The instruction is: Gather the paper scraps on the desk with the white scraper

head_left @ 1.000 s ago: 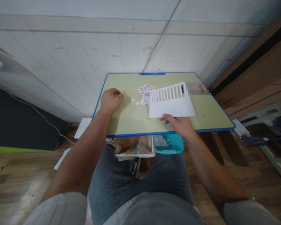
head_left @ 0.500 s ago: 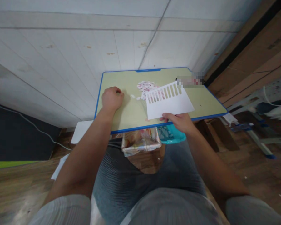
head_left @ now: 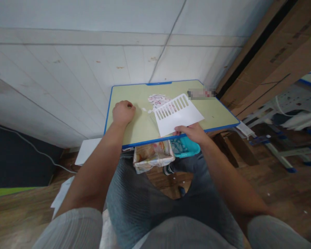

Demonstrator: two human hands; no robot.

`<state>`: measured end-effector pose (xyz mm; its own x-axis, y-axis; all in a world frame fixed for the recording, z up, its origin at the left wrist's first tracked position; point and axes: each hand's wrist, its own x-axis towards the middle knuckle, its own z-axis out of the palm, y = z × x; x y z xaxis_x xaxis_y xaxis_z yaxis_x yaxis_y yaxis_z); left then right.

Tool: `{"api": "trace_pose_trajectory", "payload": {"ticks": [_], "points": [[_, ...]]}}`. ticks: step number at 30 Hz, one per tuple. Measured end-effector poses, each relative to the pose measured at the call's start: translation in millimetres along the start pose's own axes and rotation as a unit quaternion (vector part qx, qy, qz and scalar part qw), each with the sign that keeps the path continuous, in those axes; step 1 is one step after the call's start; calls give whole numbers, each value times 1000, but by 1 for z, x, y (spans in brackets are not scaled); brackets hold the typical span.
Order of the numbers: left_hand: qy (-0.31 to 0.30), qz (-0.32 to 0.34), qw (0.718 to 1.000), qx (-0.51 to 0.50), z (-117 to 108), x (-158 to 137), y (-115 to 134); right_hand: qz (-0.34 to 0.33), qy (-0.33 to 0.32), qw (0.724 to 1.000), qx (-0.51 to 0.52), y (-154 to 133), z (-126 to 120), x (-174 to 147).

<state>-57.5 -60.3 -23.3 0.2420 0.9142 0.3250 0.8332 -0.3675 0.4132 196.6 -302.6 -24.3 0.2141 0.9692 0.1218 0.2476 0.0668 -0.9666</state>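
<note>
A white sheet of paper or card [head_left: 178,119], with a row of long rounded slots along its far edge, is gripped at its near edge by my right hand [head_left: 193,132], thumb on top. It sits tilted over the table's front part and partly covers a pile of small white and reddish paper pieces [head_left: 157,100]. My left hand [head_left: 123,112] is curled closed over the left side of the tabletop. Whatever its fingers may hold is hidden. A few loose white pieces [head_left: 144,109] lie between that hand and the sheet.
The pale green table [head_left: 140,133] has a blue rim and stands against a white wall. Below its front edge are a lined basket [head_left: 152,162] and a turquoise bin [head_left: 193,148] with pieces inside. A blurred-out item [head_left: 200,94] lies at the back right. Tall cardboard [head_left: 264,58] stands to the right.
The whole view has shifted a little, with the table now slightly further left. My right hand still grips the slotted sheet, and my left hand stays curled in the same place.
</note>
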Motion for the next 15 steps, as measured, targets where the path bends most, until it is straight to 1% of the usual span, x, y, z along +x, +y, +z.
{"api": "trace_pose_trajectory", "payload": {"ticks": [5,7,11,15], "points": [[14,-12,1000,-13,0,0,-5,-15,-51,998,16,4,-6,-2],[16,-13,1000,-3,0,-1,-5,-27,-68,997,29,6,-5,-2],[14,15,999,50,-1,-4,-2,-41,-54,996,51,8,-2,-1],[20,41,995,84,-2,-5,-2,-28,-59,994,85,3,-2,0]]}}
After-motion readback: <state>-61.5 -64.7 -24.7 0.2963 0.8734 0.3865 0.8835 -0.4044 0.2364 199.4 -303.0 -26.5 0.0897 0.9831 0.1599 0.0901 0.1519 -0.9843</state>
